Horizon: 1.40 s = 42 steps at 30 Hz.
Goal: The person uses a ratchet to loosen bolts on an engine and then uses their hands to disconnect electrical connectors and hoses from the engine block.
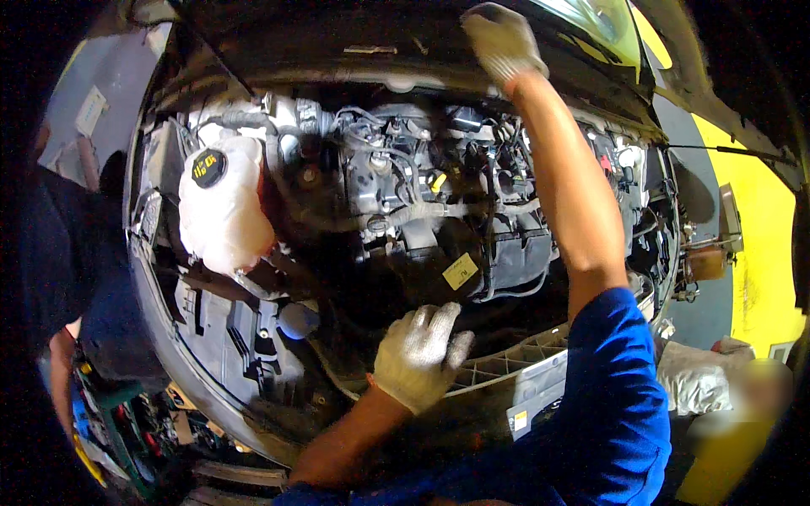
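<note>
Before me lies a car's engine bay with its dark engine [422, 185] exposed. My left hand [415, 358], in a pale work glove, is over the front of the bay near the ribbed front crossmember [498, 358]. Its fingers are loosely bent, with the thumb apart, and nothing shows in them. My right arm stretches across the engine. At its end, my gloved right hand [504, 42] is by the dark panel at the bay's far edge; its fingers are turned away and hard to make out. A yellow label [461, 271] sits on the engine's front.
A white coolant tank [224, 202] with a black cap stands at the left of the bay. A blue cap [298, 320] is nearer me. Thin struts [211, 51] rise at both sides. At lower left, a person's arm [61, 371] hangs near a green toolbox [122, 422] of tools.
</note>
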{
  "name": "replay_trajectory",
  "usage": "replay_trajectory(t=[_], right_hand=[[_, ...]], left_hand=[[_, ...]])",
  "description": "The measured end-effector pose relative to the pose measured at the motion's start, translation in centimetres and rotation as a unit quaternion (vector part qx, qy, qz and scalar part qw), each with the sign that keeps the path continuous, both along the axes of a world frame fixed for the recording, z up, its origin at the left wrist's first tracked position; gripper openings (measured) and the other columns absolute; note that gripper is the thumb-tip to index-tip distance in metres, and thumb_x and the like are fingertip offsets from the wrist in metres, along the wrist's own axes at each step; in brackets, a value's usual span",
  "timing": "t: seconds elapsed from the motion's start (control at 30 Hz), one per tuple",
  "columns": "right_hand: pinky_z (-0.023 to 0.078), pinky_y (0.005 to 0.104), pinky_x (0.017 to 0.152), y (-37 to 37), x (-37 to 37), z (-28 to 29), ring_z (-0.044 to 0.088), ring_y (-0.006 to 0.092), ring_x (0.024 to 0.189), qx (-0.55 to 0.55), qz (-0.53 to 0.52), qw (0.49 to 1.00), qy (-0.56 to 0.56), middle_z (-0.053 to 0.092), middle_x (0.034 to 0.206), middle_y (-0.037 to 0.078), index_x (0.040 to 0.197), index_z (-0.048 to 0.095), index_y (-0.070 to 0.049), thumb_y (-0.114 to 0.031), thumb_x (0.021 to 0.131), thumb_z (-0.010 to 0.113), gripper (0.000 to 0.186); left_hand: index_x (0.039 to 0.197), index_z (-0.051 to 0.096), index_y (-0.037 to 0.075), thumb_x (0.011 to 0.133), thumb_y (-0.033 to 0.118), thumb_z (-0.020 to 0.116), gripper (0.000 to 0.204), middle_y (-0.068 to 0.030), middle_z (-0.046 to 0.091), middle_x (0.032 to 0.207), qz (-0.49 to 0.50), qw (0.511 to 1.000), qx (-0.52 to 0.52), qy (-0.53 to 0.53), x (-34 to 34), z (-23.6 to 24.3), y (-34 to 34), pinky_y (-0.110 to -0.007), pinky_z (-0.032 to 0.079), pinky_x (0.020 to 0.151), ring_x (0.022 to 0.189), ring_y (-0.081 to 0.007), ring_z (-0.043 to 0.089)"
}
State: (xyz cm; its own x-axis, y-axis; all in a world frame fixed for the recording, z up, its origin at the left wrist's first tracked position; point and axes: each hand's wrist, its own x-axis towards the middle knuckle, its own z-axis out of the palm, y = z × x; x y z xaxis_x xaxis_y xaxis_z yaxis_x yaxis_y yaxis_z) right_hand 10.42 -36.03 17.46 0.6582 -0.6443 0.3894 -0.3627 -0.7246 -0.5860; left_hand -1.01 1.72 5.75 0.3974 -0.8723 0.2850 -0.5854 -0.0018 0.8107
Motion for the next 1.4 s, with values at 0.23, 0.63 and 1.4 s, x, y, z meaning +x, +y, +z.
replay_trajectory(t=[0.23, 0.63, 1.4], right_hand=[[0.051, 0.0335, 0.070, 2.5, -9.5, -13.1, 0.063, 0.0181, 0.074, 0.251, -0.069, 0.966, -0.001, 0.070, 0.081, 0.009, 0.089, 0.070, -0.001, -0.017, 0.085, 0.079, 0.018], [0.051, 0.0368, 0.075, -4.9, -5.7, -23.2, 0.065, 0.0207, 0.082, 0.304, -0.031, 0.943, 0.129, 0.076, 0.096, 0.011, 0.105, 0.076, -0.003, -0.026, 0.094, 0.064, 0.028], [0.051, 0.0463, 0.101, -4.0, -3.9, -24.9, 0.066, 0.0408, 0.115, -0.070, -0.075, 0.950, 0.294, 0.071, 0.119, 0.022, 0.113, 0.075, -0.008, -0.040, 0.097, 0.055, 0.041]], left_hand=[[0.123, 0.062, 0.003, 0.090, 0.028, 0.073, 0.043, -0.0189, 0.066, 0.096, -0.014, 0.999, 0.030, -0.003, -0.4, 0.2, -0.3, -0.050, 0.054, 0.075, 0.085, -0.0408, 0.065], [0.123, 0.062, 0.002, 0.090, 0.027, 0.073, 0.044, -0.0194, 0.066, 0.101, -0.015, 0.997, 0.070, 0.011, 0.2, -0.2, 0.0, -0.050, 0.053, 0.076, 0.089, -0.0390, 0.065], [0.125, 0.062, 0.000, 0.089, 0.030, 0.072, 0.047, -0.0192, 0.066, 0.101, -0.026, 0.995, 0.090, 0.021, 0.2, 0.2, -0.1, -0.049, 0.053, 0.078, 0.090, -0.0378, 0.064]])
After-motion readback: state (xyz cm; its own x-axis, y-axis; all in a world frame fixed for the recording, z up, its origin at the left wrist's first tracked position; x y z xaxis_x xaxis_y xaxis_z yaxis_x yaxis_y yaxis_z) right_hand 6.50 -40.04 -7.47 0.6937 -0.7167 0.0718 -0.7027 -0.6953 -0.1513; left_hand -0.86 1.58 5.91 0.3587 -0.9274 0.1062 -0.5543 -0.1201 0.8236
